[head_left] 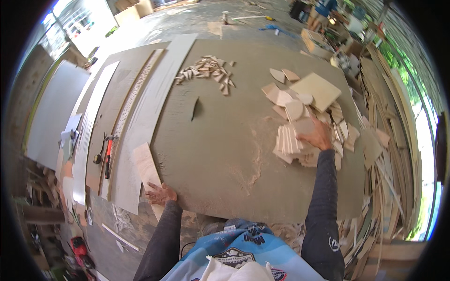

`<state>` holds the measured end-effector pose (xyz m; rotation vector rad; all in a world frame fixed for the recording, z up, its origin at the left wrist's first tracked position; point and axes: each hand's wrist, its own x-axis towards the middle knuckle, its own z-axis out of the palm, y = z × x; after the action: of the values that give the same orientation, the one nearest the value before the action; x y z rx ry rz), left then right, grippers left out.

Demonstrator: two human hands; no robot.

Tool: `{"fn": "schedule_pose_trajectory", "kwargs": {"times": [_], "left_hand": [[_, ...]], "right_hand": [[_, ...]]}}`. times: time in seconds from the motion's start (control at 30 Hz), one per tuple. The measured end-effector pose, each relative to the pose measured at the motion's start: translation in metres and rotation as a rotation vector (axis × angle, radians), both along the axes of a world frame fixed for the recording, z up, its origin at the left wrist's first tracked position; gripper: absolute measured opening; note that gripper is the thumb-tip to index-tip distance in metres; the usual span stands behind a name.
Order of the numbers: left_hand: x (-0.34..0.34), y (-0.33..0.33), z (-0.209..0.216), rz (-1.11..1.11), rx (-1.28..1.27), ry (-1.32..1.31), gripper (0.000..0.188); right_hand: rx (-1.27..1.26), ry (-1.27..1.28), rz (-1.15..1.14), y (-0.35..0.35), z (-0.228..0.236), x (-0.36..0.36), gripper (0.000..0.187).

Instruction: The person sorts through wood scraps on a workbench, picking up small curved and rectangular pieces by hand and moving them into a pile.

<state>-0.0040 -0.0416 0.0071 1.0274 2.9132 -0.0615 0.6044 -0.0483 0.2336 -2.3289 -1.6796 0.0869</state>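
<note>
My left hand [161,194] lies with fingers spread on the lower end of a pale wooden board [147,165], near the table's front left. At the right side, my right hand [320,134] reaches into a heap of cut wood pieces. Its thumb and fingers close around a thin flat wood piece [303,126]. Just left of that hand, several wavy-edged wood pieces [287,140] lie stacked close together. Beyond it are a rounded wood piece [294,110] and a larger square panel [323,91].
Small wood offcuts [206,69] lie scattered at the far middle of the brown tabletop [211,140]. A dark curved sliver [194,108] is nearer. Long pale planks [152,112], a red-and-black tool [109,157] and a tape measure [97,158] lie left. Stacked timber [393,140] lines the right; another person [322,11] is beyond.
</note>
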Motion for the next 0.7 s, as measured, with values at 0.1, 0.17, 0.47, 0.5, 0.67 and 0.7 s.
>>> {"fn": "schedule_pose_trajectory", "kwargs": {"times": [0.1, 0.17, 0.47, 0.5, 0.67, 0.7], "left_hand": [[0.006, -0.003, 0.015, 0.017, 0.026, -0.047, 0.080], [0.004, -0.001, 0.013, 0.021, 0.023, -0.050, 0.082], [0.004, 0.002, 0.003, 0.020, -0.010, -0.013, 0.087], [0.003, 0.003, -0.003, 0.015, -0.013, -0.003, 0.088], [-0.003, -0.001, -0.006, 0.025, -0.030, 0.005, 0.089], [-0.005, -0.001, -0.007, 0.034, -0.018, 0.001, 0.089]], "right_hand": [[-0.025, -0.049, -0.058, 0.006, 0.019, -0.019, 0.103], [0.149, 0.021, -0.022, 0.011, 0.029, -0.038, 0.101], [0.188, 0.539, 0.130, 0.053, -0.068, -0.216, 0.107], [0.111, 0.524, 0.055, 0.056, -0.100, -0.231, 0.108], [-0.194, 0.665, -0.249, 0.058, -0.156, -0.293, 0.105], [-0.159, 0.591, -0.249, 0.056, -0.160, -0.302, 0.103]]}}
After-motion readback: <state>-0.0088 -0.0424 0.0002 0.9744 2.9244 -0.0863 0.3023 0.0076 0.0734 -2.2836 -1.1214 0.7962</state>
